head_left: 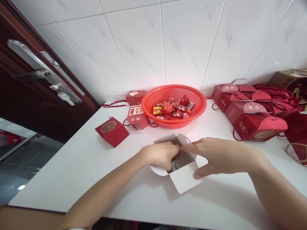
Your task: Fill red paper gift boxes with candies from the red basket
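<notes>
Currently, the left hand point(161, 155) seems to work curled inside the open box point(186, 159) on the desk point(81, 163), its grip hidden; the right hand point(216, 156), spread wide, apparently steadies it. Withdrawing would call for clearing the flaps point(184, 182).

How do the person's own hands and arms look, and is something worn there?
I see no glove, ring or watch on the left hand and right hand. The left forearm and right forearm are bare; a white edge below the left one may be sleeve.
</notes>
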Action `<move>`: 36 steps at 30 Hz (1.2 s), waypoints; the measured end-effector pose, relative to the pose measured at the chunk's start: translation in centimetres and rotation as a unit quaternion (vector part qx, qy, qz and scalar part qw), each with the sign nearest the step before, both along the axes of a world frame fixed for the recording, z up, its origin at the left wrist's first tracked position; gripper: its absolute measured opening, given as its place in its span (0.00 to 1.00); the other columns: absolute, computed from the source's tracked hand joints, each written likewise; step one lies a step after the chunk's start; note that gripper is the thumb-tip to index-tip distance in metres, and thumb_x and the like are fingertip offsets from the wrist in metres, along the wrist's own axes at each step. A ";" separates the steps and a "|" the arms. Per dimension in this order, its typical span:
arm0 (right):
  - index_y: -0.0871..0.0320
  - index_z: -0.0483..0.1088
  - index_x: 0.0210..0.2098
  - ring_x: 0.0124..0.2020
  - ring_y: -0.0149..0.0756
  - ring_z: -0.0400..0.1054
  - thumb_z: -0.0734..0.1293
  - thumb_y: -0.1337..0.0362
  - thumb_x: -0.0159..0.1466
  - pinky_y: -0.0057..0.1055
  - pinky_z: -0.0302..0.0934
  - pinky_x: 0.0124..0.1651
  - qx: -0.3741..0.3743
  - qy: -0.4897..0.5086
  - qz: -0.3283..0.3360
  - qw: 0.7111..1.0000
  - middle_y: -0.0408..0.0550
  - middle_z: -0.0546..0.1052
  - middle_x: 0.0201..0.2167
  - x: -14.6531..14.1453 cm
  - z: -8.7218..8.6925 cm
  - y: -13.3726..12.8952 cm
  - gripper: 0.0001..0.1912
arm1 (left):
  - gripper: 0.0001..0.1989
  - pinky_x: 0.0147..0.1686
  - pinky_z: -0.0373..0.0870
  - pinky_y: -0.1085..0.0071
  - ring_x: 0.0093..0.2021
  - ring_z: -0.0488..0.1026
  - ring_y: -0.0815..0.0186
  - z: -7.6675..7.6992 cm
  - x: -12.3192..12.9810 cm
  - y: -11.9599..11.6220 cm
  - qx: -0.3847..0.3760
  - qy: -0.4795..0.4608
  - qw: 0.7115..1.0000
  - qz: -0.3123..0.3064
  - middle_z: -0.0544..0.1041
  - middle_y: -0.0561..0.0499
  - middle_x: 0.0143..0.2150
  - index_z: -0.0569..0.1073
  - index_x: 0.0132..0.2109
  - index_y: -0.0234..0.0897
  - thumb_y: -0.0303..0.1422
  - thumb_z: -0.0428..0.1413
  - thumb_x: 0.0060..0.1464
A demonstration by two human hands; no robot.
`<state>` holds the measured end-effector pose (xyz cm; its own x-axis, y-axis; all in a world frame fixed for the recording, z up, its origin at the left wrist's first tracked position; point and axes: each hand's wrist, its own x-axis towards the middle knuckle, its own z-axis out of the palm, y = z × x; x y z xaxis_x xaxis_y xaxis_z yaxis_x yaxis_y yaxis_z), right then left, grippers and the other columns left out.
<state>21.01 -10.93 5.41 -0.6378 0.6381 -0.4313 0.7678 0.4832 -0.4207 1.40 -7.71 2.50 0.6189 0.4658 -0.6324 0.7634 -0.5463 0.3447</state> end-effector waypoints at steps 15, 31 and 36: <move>0.53 0.72 0.52 0.40 0.50 0.75 0.70 0.58 0.62 0.36 0.62 0.40 0.039 0.022 0.016 0.999 0.51 0.79 0.39 0.1 -1.0 -0.3 0.19 | 0.19 0.36 0.71 0.68 0.53 0.73 0.54 -0.8 -1.1 -0.6 0.056 -0.060 0.996 0.034 0.73 0.44 0.55 0.72 0.45 0.38 0.26 0.61 0.42; 0.55 0.72 0.51 0.31 0.46 0.73 0.69 0.58 0.63 0.33 0.52 0.28 0.066 -0.022 0.032 0.997 0.48 0.77 0.32 -0.2 -0.6 -0.4 0.18 | 0.17 0.33 0.66 0.70 0.46 0.73 0.58 0.2 -1.3 -0.2 0.105 -0.082 0.991 0.027 0.74 0.48 0.50 0.69 0.46 0.40 0.27 0.58 0.46; 0.57 0.73 0.44 0.29 0.43 0.71 0.69 0.54 0.64 0.32 0.51 0.28 0.061 -0.023 0.039 0.997 0.49 0.75 0.30 -0.3 -0.8 0.0 0.14 | 0.12 0.29 0.63 0.71 0.38 0.74 0.62 0.9 -1.6 0.3 0.113 -0.105 0.986 0.057 0.75 0.52 0.43 0.70 0.42 0.40 0.25 0.54 0.48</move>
<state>20.73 -10.93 4.60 -0.6689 0.6365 -0.3840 0.7430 0.5880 -0.3196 -0.17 -7.44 3.39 0.6598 0.6550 -0.3683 0.7498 -0.5415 0.3803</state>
